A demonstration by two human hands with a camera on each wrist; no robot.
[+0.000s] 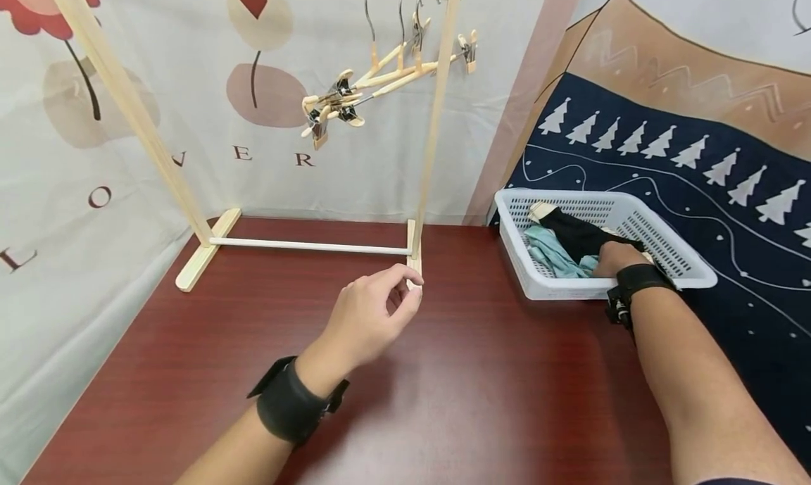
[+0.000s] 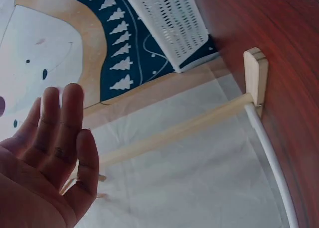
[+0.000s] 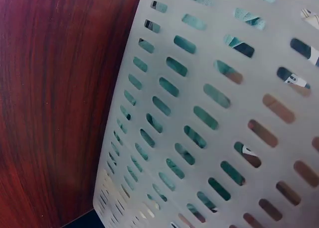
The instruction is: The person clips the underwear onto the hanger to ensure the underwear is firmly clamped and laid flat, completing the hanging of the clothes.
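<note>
White basket (image 1: 690,277) at right edge swallowing right hand (image 1: 617,258), grip hidden, left hand (image 1: 370,316) loose mid-frame, could tip off table (image 1: 481,372).

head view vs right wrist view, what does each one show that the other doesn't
Only the head view shows the wooden rack with its clip hangers, the left hand above the table with loosely curled fingers holding nothing, and the right hand reaching into the basket onto the black garment and the teal garment.

Only the right wrist view shows the basket's slotted wall close up, teal cloth behind the slots.

Both show the white basket and the red-brown table.
</note>
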